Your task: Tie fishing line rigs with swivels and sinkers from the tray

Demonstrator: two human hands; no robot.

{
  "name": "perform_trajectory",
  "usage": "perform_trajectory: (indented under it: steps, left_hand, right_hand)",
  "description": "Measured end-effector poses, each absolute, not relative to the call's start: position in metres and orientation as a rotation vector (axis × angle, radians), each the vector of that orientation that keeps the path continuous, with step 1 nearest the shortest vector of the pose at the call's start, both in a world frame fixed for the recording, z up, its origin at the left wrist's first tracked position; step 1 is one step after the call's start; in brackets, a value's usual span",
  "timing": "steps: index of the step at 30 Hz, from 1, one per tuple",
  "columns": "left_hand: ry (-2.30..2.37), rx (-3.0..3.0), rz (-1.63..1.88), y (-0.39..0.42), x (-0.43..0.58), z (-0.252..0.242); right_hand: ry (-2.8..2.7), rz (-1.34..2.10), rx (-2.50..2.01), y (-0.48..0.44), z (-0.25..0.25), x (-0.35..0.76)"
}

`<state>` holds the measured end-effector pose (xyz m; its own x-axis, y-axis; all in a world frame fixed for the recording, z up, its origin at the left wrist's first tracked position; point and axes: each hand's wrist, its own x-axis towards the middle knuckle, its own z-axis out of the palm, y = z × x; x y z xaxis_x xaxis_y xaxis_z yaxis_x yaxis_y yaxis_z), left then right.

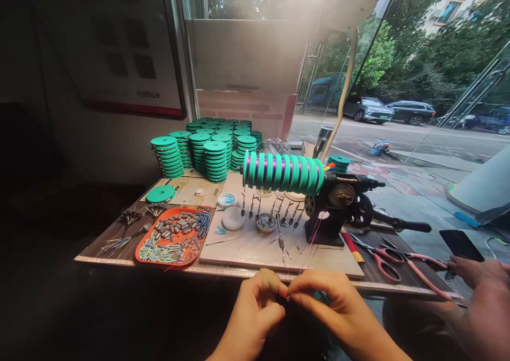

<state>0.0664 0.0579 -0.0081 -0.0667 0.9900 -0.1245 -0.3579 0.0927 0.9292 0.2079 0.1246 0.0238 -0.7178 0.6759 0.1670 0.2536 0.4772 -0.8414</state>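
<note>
Just in front of the table edge, my left hand (258, 310) and my right hand (332, 302) meet in a pinch at their fingertips. A thin fishing line seems to run into both pinches, with a tiny shiny piece too small to name. Tan tape wraps one left finger. Above my hands, a sinker (281, 242) with small metal links lies on the pale board (239, 252). Pink line (314, 228) drops from the black hand-crank winder (342, 196), which carries a row of green foam spools (282, 173) wound with purple line.
An orange tray (137, 252) at left holds sinkers and small parts. Stacked green spools (215, 162) stand behind. A small bowl (265, 223) of beads sits mid-board. Scissors (384, 260) and pliers (428, 276) lie right, near another person's hand (474, 271) and a phone (462, 245).
</note>
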Motion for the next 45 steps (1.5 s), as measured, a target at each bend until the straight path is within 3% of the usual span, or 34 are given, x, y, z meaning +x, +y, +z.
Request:
perform_trajectory:
  steps: [12, 19, 36, 45]
  left_hand:
    - [0.953, 0.576, 1.289, 0.061, 0.067, -0.009]
    - [0.825, 0.184, 1.241, 0.061, 0.069, -0.001]
    - [0.810, 0.247, 1.291, 0.060, 0.071, 0.001]
    - [0.906, 0.333, 1.335, 0.060, 0.070, -0.004]
  right_hand:
    - [-2.100, 1.207, -0.828, 0.122, 0.021, 0.208]
    - [-1.945, 1.115, -0.845, 0.100, -0.014, 0.209]
    - [-1.260, 1.638, -1.021, 0.086, -0.026, 0.183]
    - [-1.304, 1.506, -1.109, 0.094, -0.014, 0.194]
